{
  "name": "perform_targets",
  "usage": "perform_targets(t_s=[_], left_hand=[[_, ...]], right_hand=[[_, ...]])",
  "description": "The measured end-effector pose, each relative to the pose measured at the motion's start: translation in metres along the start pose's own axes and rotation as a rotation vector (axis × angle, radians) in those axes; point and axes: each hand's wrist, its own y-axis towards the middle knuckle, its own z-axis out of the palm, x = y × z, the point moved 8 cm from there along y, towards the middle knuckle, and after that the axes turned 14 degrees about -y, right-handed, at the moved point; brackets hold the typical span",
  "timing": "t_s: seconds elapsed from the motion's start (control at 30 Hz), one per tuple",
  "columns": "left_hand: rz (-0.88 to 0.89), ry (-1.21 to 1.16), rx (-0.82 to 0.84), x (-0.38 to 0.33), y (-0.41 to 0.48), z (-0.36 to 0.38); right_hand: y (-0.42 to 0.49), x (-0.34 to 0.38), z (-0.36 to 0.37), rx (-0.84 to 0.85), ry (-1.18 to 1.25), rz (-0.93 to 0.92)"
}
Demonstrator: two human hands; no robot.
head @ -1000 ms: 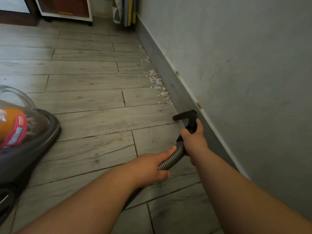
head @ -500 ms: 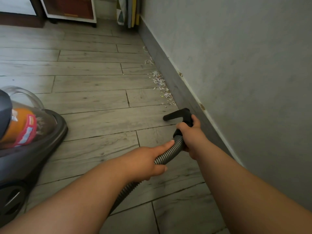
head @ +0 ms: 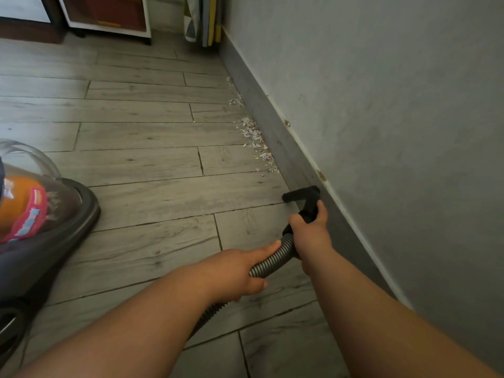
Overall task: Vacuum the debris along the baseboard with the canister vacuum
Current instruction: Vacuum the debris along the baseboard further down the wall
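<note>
Floor [head: 150,159], debris [head: 256,143] beyond right hand [head: 311,230] (gripping nozzle [head: 300,193])

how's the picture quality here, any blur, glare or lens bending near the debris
Head view: wide-angle bending curves the baseboard and floor planks; light is dim and soft, no harsh glare; the debris is sharp enough to read as pale scraps; the black nozzle shows little surface detail; the canister vacuum is cropped at the left edge.

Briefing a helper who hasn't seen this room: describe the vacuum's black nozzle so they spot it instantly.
Follow the dark grey baseboard toward the camera, past the white paper scraps. There sits a black plastic crossbar nozzle, its neck gripped by the right hand. Unlike the ribbed silvery hose behind, it is smooth.
</note>
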Motion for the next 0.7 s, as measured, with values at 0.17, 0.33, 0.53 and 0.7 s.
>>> perform_targets(t_s=[0.17, 0.33, 0.53, 0.7], left_hand=[[0.017, -0.006, -0.021, -0.004, 0.012, -0.003], [0.008, 0.006, -0.022, -0.010, 0.026, -0.003], [-0.012, 0.025, -0.041, -0.013, 0.044, -0.005], [-0.091, 0.040, -0.047, -0.006, 0.057, -0.013]], right_hand=[[0.012, 0.006, -0.003, 0.002, -0.010, -0.015], [0.027, 0.009, -0.009, 0.019, 0.007, -0.037], [0.048, 0.018, -0.010, 0.072, -0.016, -0.109], [0.063, 0.030, -0.003, 0.123, -0.004, -0.136]])
